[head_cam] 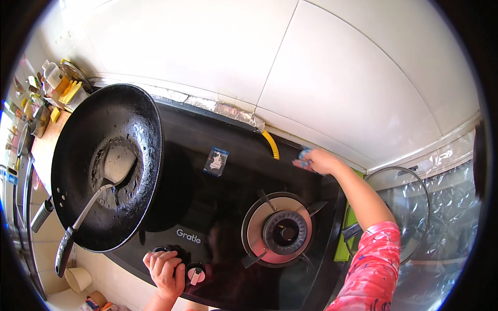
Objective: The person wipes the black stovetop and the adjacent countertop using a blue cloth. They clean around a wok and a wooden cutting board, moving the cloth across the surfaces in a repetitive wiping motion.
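My right hand (322,161) presses a blue and pink cloth (304,158) against the back of the black glass gas stove (218,198), just right of a yellow gas hose (271,144). My left hand (166,269) rests on the stove's front edge, left of a control knob (196,274); whether its fingers grip anything under them is hidden. The bare right burner (286,230) lies between my hands. On the left side sits a large black wok (113,116), with a metal spatula (118,163) lying in it. A blue-edged sticker (216,161) is at the stove's middle.
Right of the stove are a glass lid (428,210) and a green board (342,248). A tiled wall (330,74) with a foil-covered strip (233,111) runs behind. Bottles and bowls crowd the wooden counter (48,145) at the far left. A pale bin (78,279) stands below.
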`<state>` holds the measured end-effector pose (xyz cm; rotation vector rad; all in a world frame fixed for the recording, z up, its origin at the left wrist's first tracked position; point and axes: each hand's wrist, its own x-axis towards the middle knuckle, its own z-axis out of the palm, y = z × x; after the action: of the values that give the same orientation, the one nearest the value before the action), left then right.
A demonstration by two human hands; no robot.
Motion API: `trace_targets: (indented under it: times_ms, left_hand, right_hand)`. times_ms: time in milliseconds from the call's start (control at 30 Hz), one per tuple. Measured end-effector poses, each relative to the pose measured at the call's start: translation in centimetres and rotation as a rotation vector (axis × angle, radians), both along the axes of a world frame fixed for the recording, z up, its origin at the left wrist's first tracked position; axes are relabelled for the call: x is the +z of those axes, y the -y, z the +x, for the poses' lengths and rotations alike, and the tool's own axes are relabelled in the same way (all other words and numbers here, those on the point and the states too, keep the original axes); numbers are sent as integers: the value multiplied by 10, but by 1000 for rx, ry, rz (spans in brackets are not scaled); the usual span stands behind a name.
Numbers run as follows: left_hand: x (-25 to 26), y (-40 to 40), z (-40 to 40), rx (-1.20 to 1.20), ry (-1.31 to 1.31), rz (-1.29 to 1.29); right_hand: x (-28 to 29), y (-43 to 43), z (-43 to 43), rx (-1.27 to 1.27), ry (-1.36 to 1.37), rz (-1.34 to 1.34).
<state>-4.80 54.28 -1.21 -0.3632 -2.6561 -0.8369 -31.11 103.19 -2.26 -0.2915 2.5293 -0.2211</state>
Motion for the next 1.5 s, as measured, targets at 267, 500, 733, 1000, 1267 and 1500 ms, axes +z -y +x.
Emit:
trace_targets:
  times_ms: [267, 500, 733, 1000, 1267, 1500]
  left_hand:
    - [2, -3, -2, -13, -4, 30]
    - [1, 0, 1, -3, 6, -4]
    - [-2, 0, -1, -5, -6, 7]
    - [-5, 2, 0, -2, -11, 38]
    - [0, 1, -1, -2, -17, 52]
    - [-1, 2, 0, 4, -13, 28]
  right_hand:
    - [-18, 28, -29, -47, -2, -193]
    - [-27, -8, -13, 28, -34, -334]
    - [-32, -112, 25, -218, 111, 133]
    - [-44, -133, 50, -702, 645, 352]
    - [-19, -68, 13, -355, 184, 158]
    - [30, 50, -11, -231, 11, -360]
